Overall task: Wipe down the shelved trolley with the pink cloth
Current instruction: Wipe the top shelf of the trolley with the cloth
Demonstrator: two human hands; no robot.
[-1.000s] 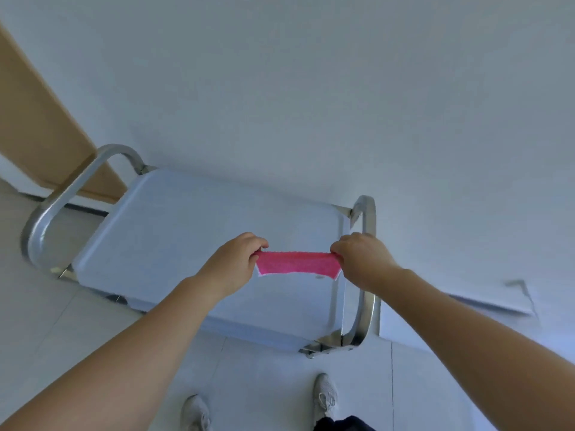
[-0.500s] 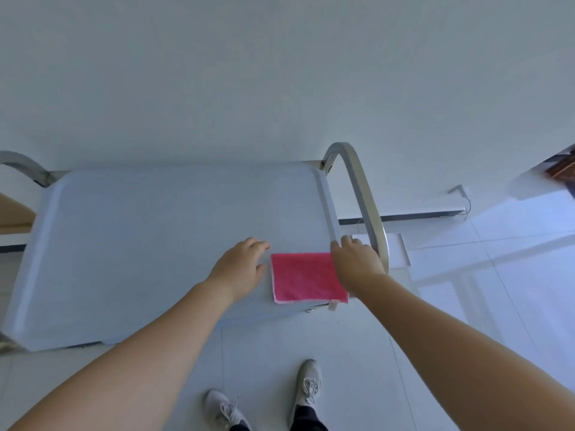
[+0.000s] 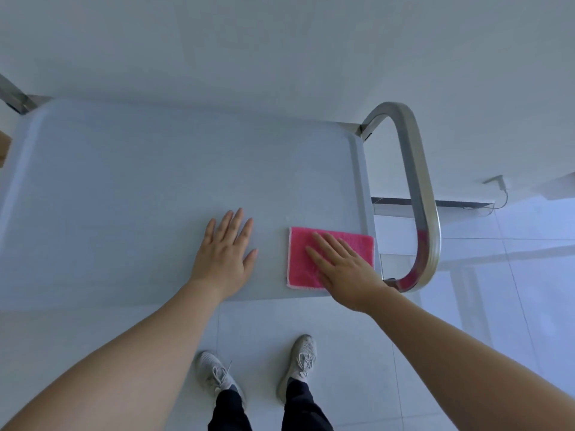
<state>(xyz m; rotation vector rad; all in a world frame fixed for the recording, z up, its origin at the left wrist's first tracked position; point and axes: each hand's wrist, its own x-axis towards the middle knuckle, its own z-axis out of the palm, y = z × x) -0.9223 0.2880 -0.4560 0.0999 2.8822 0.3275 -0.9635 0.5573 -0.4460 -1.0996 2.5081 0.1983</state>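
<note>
Trolley top shelf (image 3: 140, 188): pale grey-blue tray surface with a raised rim, seen from above, filling the middle of the view
Metal handle (image 3: 420, 194): brushed steel loop at the right end of the trolley, with a pink reflection on its lower curve
Pink cloth (image 3: 333, 244): folded rectangle with a pale edging, lying flat on the shelf at its near right corner, just inside the right rim
Right hand (image 3: 345, 269): palm down, fingers straight and slightly spread, pressing flat on the near right part of the cloth; nothing gripped
Left hand (image 3: 225, 253): palm down, fingers straight and spread, resting flat on the bare shelf just left of the cloth, not touching it
Shoes (image 3: 301, 365): pair of grey lace-up trainers on the floor below the near edge of the trolley, dark trouser legs above them
Floor (image 3: 513, 275): glossy white tiles
Wall (image 3: 280, 42): plain white, behind the trolley
</note>
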